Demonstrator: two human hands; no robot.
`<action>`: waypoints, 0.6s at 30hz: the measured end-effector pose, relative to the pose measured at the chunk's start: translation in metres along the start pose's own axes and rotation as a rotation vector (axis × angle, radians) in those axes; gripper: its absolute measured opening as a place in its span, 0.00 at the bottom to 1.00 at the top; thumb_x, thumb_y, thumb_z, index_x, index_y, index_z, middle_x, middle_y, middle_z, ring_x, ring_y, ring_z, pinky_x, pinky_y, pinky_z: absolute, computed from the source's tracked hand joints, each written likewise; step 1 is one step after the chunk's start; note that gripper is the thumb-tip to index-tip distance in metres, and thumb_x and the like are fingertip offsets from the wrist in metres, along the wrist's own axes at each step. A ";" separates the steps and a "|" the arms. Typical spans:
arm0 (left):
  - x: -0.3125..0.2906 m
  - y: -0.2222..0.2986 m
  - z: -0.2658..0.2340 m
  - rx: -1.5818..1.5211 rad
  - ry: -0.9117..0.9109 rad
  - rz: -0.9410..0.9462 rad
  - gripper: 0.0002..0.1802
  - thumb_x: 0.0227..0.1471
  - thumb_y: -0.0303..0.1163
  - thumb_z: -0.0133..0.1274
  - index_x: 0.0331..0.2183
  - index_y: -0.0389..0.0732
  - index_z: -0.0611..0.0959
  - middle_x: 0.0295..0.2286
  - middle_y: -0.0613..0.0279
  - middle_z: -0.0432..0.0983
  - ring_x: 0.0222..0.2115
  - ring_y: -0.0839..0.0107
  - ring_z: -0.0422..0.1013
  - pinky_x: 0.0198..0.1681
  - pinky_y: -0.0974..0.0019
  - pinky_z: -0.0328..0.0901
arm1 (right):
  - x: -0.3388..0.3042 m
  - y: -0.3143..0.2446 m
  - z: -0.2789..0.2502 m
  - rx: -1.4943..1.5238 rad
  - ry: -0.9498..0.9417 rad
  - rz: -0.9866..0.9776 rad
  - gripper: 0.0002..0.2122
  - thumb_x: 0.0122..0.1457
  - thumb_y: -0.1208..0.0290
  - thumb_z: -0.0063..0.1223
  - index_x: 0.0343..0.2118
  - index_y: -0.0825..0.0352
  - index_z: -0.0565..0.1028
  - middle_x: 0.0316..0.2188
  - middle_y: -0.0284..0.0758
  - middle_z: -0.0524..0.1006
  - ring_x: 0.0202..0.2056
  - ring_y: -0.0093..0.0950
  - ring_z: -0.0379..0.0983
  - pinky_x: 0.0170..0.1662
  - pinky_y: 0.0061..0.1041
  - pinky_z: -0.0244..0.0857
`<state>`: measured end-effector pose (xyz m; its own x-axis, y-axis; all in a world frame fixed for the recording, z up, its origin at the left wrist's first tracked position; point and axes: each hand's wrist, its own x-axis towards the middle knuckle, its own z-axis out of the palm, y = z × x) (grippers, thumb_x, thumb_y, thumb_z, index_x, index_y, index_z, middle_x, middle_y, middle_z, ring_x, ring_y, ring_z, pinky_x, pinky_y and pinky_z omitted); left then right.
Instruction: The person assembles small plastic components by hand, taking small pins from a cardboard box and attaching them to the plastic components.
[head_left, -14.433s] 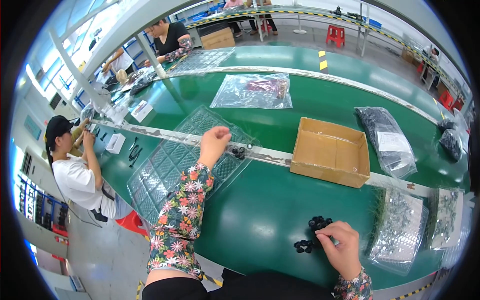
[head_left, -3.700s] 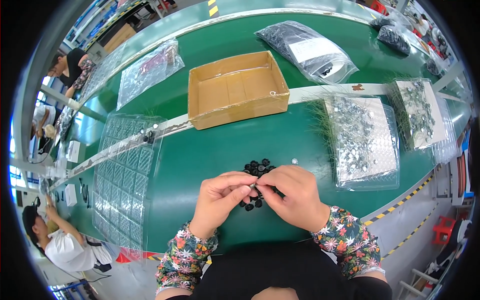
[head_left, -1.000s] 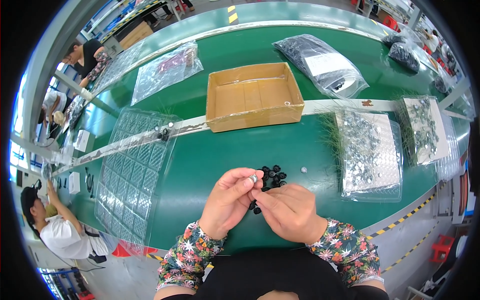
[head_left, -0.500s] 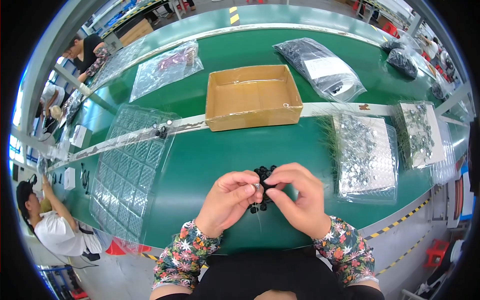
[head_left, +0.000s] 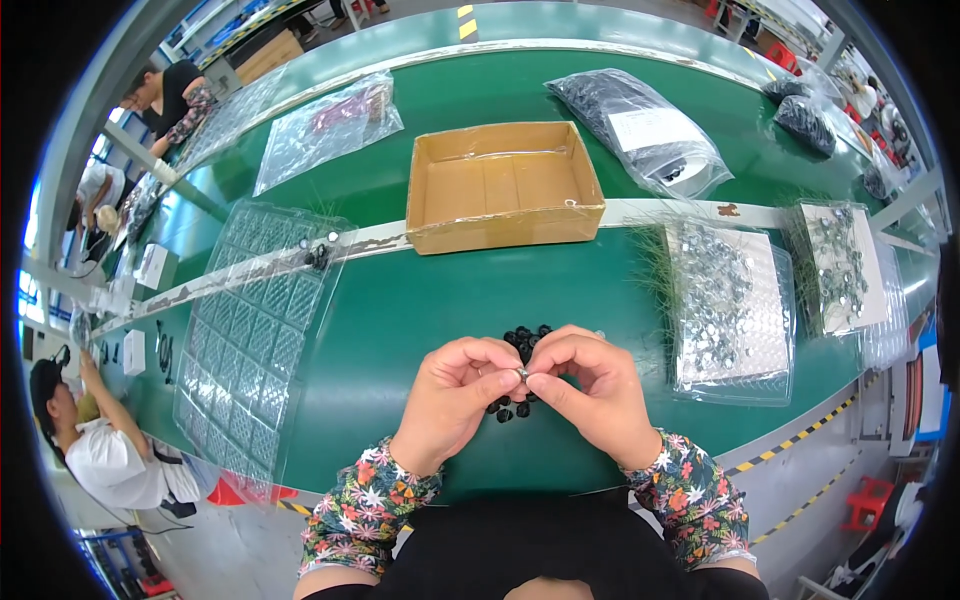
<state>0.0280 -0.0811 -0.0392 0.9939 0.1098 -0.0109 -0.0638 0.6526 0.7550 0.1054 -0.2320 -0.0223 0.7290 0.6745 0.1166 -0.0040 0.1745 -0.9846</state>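
Both hands meet over the near middle of the green table. Between thumb and forefinger, my left hand (head_left: 450, 400) pinches a small silvery round part (head_left: 522, 374). My right hand (head_left: 592, 392) is closed too, its thumb and forefinger tips against that same part from the other side. Fingertips cover most of it, so its exact kind cannot be made out. Small black knob-like pieces (head_left: 522, 340) lie in a heap just behind and beneath the fingers, several showing below the left thumb.
An open cardboard box (head_left: 505, 230) stands beyond the hands. To the left lies a clear compartment tray (head_left: 245, 340) with a few black pieces on it. Right are trays of silvery parts with thin wires (head_left: 715, 300). Plastic bags (head_left: 640, 130) lie farther back. A co-worker (head_left: 110, 440) is at the left.
My right fingertips have moved left from beside the black heap and now meet my left fingertips at the silvery part. The thin wire seen hanging below the left fingers no longer shows.
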 end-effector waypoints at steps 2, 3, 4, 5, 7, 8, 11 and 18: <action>-0.001 0.001 0.001 0.033 0.017 -0.007 0.05 0.48 0.18 0.50 0.31 0.34 0.78 0.31 0.59 0.72 0.29 0.72 0.71 0.34 0.69 0.69 | 0.000 0.001 0.000 0.004 -0.005 0.018 0.03 0.49 0.80 0.55 0.27 0.70 0.73 0.30 0.33 0.71 0.26 0.17 0.67 0.28 0.15 0.63; -0.001 0.001 0.001 0.032 0.018 -0.006 0.05 0.48 0.18 0.50 0.31 0.34 0.78 0.31 0.59 0.72 0.29 0.72 0.71 0.34 0.69 0.69 | 0.000 0.001 0.000 0.003 -0.007 0.018 0.03 0.49 0.80 0.55 0.27 0.70 0.73 0.30 0.33 0.71 0.26 0.17 0.67 0.28 0.15 0.63; -0.001 0.001 0.001 0.067 0.022 -0.001 0.05 0.48 0.18 0.50 0.31 0.34 0.78 0.31 0.59 0.72 0.29 0.72 0.71 0.34 0.70 0.69 | 0.000 0.000 0.000 -0.013 -0.007 0.015 0.03 0.49 0.80 0.55 0.26 0.71 0.73 0.30 0.33 0.71 0.26 0.17 0.67 0.28 0.15 0.63; -0.001 0.002 0.001 0.102 0.026 0.006 0.05 0.48 0.18 0.51 0.31 0.34 0.78 0.31 0.59 0.72 0.29 0.72 0.71 0.33 0.70 0.69 | 0.000 0.000 0.000 -0.029 -0.009 0.011 0.03 0.48 0.80 0.55 0.26 0.71 0.73 0.30 0.33 0.71 0.26 0.18 0.67 0.28 0.15 0.63; -0.002 0.003 0.001 0.138 0.031 0.016 0.06 0.48 0.18 0.51 0.32 0.34 0.78 0.31 0.58 0.72 0.29 0.72 0.71 0.34 0.70 0.69 | 0.000 -0.002 0.001 -0.092 -0.003 -0.017 0.03 0.48 0.80 0.55 0.26 0.71 0.73 0.29 0.33 0.71 0.26 0.18 0.68 0.28 0.15 0.63; -0.002 0.003 0.001 0.174 0.033 0.023 0.06 0.48 0.18 0.51 0.32 0.33 0.78 0.31 0.58 0.72 0.29 0.72 0.71 0.34 0.70 0.69 | 0.000 -0.002 0.001 -0.155 0.007 -0.045 0.03 0.48 0.81 0.56 0.26 0.71 0.73 0.29 0.33 0.71 0.26 0.18 0.68 0.28 0.15 0.63; -0.004 0.004 0.004 0.271 0.065 0.029 0.10 0.46 0.16 0.52 0.35 0.33 0.78 0.33 0.58 0.71 0.31 0.73 0.71 0.35 0.72 0.69 | 0.001 0.000 0.001 -0.295 0.025 -0.153 0.04 0.47 0.81 0.56 0.26 0.71 0.73 0.29 0.34 0.71 0.26 0.19 0.68 0.28 0.15 0.64; -0.006 0.005 0.010 0.422 0.018 0.123 0.15 0.42 0.12 0.53 0.37 0.33 0.77 0.38 0.58 0.68 0.34 0.73 0.69 0.36 0.73 0.69 | -0.001 0.004 -0.003 0.066 0.000 0.100 0.03 0.50 0.79 0.54 0.27 0.72 0.73 0.29 0.31 0.71 0.27 0.16 0.66 0.28 0.14 0.62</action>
<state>0.0225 -0.0858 -0.0286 0.9792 0.1829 0.0874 -0.1356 0.2705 0.9531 0.1068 -0.2337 -0.0270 0.7228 0.6908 0.0180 -0.1220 0.1533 -0.9806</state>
